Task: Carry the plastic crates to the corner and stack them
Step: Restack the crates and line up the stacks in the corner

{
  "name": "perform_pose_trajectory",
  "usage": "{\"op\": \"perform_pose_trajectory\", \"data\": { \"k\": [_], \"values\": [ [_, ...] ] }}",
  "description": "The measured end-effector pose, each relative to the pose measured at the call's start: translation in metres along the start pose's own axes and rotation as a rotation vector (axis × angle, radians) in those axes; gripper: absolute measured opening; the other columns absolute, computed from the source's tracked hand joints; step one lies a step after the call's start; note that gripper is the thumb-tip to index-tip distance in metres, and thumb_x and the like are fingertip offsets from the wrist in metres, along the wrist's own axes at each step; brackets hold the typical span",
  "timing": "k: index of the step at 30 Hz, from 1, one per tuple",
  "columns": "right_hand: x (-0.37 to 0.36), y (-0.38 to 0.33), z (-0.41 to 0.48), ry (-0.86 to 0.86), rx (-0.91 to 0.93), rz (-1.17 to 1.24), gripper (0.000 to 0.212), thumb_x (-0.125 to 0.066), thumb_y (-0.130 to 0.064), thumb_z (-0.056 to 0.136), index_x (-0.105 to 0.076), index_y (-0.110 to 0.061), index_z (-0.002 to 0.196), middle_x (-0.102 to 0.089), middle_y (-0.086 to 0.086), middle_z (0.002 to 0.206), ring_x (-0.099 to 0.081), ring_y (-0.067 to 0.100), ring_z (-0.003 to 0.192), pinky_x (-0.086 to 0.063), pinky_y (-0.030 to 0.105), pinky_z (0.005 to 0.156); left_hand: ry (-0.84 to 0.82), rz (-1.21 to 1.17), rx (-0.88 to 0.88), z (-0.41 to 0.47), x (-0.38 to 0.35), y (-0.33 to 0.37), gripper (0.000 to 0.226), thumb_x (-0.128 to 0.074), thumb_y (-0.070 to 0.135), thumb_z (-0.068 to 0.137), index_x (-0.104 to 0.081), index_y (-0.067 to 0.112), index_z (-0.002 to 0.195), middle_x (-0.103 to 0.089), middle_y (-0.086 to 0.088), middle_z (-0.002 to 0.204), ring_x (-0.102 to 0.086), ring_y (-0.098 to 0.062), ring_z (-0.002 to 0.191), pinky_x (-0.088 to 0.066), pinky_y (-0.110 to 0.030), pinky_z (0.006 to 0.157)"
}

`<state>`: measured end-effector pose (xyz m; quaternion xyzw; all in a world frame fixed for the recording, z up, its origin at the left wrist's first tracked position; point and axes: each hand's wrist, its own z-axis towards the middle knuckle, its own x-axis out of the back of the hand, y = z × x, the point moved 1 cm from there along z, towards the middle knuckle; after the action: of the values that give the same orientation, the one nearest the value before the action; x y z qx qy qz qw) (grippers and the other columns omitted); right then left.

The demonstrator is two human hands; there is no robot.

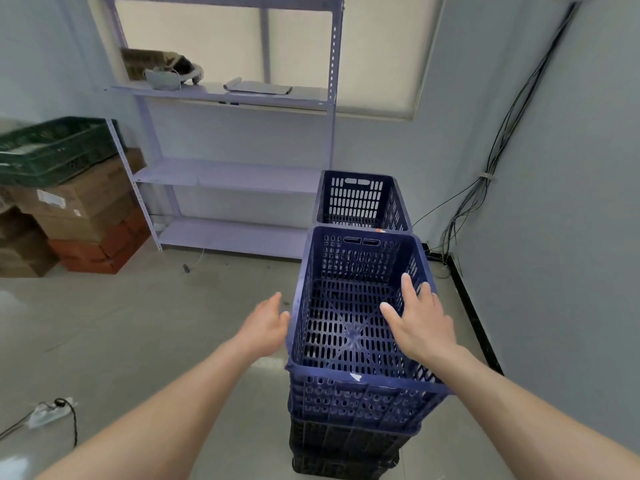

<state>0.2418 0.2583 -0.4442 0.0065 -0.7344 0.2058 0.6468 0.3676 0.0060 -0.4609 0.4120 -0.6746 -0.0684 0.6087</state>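
A blue slotted plastic crate (pixel 349 327) stands upright with its open top up and nothing inside. It is stacked squarely on a black crate (pixel 343 445), whose dark wall shows beneath it. Just behind the stack stands a second blue crate (pixel 360 199) of the same kind, also upright. Well apart at far left, a dark green crate (pixel 55 147) sits higher up, slightly tilted.
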Motion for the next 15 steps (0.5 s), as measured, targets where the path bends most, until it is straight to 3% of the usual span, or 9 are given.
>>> {"op": "perform_pose_trajectory", "data": {
  "k": [8,15],
  "values": [
    [0.037,-0.05,0.064,0.025,0.043,0.055,0.078,-0.032,-0.065,0.102,-0.001,-0.032,0.166,-0.005,0.011,0.173,-0.01,0.033,0.158,-0.026,0.058,0.12,0.093,-0.028,-0.047,0.06,0.078,0.037,0.057,-0.036,0.027,0.108,-0.019,0.009,0.159,-0.023,-0.011,0.165,-0.027,-0.025,0.15,-0.023,-0.036,0.121],
    [0.045,-0.092,0.132,-0.003,0.061,0.067,0.079,-0.032,-0.066,0.102,-0.002,-0.03,0.166,-0.007,0.013,0.173,-0.014,0.035,0.157,-0.029,0.057,0.117,0.11,-0.069,-0.039,0.116,0.119,0.043,0.057,-0.038,0.028,0.107,-0.022,0.009,0.158,-0.024,-0.007,0.165,-0.023,-0.022,0.152,-0.02,-0.034,0.122]
  ]
}}
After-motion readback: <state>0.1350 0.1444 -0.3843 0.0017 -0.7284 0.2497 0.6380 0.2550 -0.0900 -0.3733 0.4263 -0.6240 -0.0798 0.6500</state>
